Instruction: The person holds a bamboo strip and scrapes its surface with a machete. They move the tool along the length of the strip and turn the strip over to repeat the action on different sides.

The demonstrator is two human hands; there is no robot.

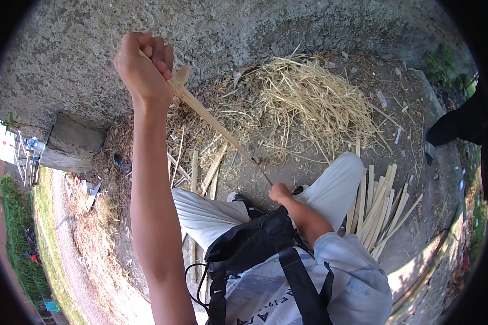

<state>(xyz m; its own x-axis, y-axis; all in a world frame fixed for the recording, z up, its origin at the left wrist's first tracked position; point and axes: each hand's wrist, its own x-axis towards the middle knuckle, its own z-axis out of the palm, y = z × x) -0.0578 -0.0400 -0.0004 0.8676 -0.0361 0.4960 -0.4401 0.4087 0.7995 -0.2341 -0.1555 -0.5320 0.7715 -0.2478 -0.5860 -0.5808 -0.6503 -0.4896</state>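
Fingers of the left hand (145,67) curl tight around the top end of a long wood strip (217,124), up high. Fingers of the right hand (280,193) curl around a thin dark tool (264,174), down low between the knees; I cannot tell if it is a knife. The strip slants between the two hands, and its low end is by the tool.

To do this well, it seems best to hold the strip tight and straight, go slowly, and keep both legs (335,184) clear.

Big to small, I count one rough wall (228,27), one heap of curly shavings (314,100), one other person's dark leg (455,130), one strip, flat sticks (377,216) too jumbled to count, and one tool.
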